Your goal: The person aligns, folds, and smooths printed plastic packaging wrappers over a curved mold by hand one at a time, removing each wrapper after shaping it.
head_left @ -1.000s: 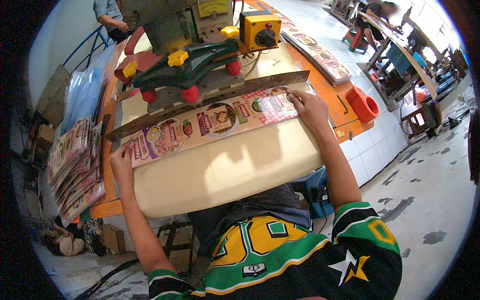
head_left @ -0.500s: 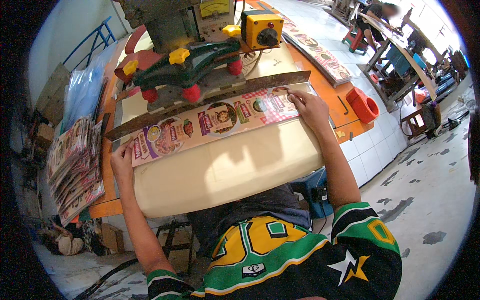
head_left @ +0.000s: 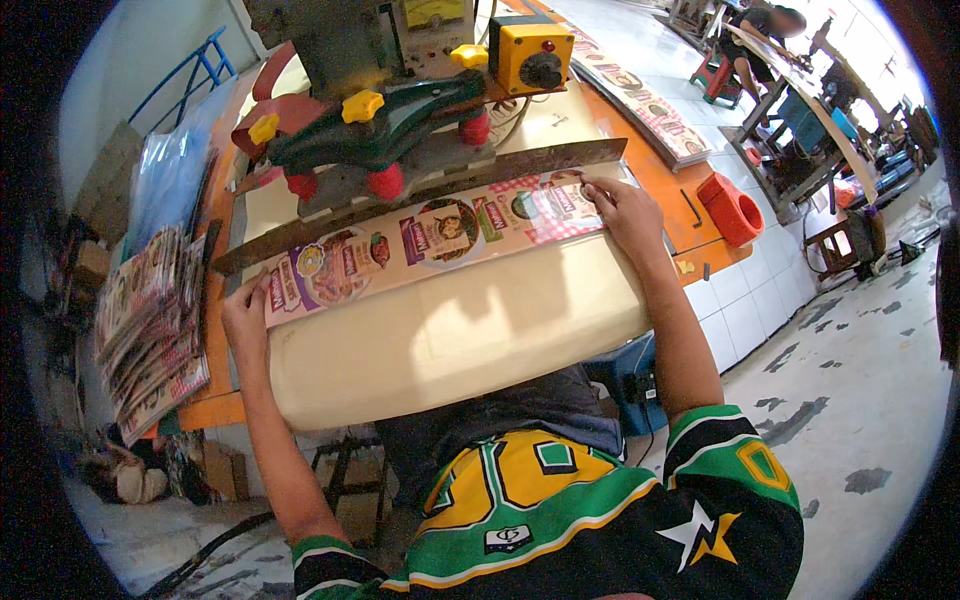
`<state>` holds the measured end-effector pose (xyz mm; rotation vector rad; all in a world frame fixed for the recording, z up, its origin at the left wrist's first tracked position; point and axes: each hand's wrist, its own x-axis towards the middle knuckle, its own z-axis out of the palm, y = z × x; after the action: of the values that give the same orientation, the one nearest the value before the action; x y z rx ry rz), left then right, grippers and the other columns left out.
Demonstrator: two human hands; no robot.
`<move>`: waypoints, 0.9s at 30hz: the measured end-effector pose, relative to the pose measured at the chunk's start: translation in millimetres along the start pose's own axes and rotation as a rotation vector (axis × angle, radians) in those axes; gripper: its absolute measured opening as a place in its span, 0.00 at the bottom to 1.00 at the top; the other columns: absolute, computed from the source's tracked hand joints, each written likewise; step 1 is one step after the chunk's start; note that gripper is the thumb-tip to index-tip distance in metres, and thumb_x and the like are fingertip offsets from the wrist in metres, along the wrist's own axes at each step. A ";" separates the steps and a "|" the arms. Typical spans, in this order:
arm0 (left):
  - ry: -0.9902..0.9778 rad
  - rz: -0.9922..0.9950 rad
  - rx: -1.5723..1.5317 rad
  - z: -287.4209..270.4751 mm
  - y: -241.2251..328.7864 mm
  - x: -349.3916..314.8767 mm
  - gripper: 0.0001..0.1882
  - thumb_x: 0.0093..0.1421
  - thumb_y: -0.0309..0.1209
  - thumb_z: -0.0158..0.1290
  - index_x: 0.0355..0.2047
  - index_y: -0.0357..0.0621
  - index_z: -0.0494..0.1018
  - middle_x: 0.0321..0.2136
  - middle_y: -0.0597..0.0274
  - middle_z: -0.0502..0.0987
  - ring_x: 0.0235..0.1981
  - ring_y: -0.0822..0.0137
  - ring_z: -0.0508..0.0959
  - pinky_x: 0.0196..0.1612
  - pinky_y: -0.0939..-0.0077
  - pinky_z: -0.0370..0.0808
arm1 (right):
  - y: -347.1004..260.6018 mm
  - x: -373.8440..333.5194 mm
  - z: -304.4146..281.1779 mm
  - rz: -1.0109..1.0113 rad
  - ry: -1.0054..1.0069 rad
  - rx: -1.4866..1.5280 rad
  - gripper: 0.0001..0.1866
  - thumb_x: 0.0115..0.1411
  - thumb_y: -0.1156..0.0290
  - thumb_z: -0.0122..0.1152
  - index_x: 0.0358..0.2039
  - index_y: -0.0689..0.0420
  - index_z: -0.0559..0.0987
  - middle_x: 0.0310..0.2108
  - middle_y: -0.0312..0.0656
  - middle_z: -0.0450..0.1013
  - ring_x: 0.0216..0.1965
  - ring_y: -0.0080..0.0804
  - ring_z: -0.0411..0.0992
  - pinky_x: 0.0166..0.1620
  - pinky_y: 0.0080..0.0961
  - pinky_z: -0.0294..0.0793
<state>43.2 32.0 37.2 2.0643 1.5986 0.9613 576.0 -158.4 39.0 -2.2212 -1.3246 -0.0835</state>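
Observation:
A long printed strip (head_left: pixel 398 262) with food pictures and a red checked part lies across a cream-covered work surface (head_left: pixel 455 345). Its far edge runs along a dark metal bar (head_left: pixel 420 203). At the strip's left end my left hand (head_left: pixel 246 318) pinches the corner, thumb on the printed side. My right hand (head_left: pixel 630 215) grips the far right end between thumb and fingers. Beyond the bar stands a press machine with a dark green arm (head_left: pixel 385 130), yellow knobs (head_left: pixel 363 106) and red feet (head_left: pixel 385 182).
Stacked printed strips (head_left: pixel 150 325) in clear plastic lie at the left; another stack (head_left: pixel 650 110) is at the far right. A red ring-shaped holder (head_left: pixel 730 208) and a black hex key (head_left: pixel 691 208) lie on the orange table (head_left: pixel 688 235). A person (head_left: pixel 765 40) sits at a far bench.
The view has shifted very slightly. Both hands keep their hold on the strip's ends, and the strip stays against the bar.

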 end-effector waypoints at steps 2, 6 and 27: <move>0.014 0.023 0.011 0.3 -5.1 1.3 0.18 0.66 0.37 0.56 0.47 0.34 0.80 0.37 0.43 0.84 0.37 0.64 0.83 0.43 0.72 0.75 | -0.5 1.1 0.0 0.005 0.003 -0.024 0.15 0.65 0.47 0.56 0.46 0.35 0.85 0.33 0.48 0.81 0.38 0.48 0.79 0.41 0.44 0.76; 0.008 -0.009 -0.008 2.0 -6.7 1.9 0.18 0.66 0.38 0.55 0.46 0.36 0.81 0.36 0.43 0.83 0.37 0.64 0.83 0.43 0.71 0.75 | -2.2 0.9 -0.8 0.039 -0.030 -0.042 0.16 0.65 0.47 0.56 0.46 0.34 0.85 0.34 0.47 0.81 0.38 0.48 0.79 0.41 0.43 0.76; 0.016 -0.009 -0.087 -16.7 39.2 -72.5 0.24 0.59 0.38 0.64 0.54 0.41 0.78 0.34 0.60 0.77 0.33 0.67 0.76 0.41 0.70 0.74 | -24.9 -40.7 -29.3 0.038 -0.086 0.295 0.17 0.67 0.59 0.57 0.53 0.48 0.82 0.36 0.52 0.81 0.39 0.37 0.81 0.46 0.33 0.76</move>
<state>49.7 -50.4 52.9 1.9946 1.5442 1.0282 540.8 -195.8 61.2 -2.0160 -1.2495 0.2113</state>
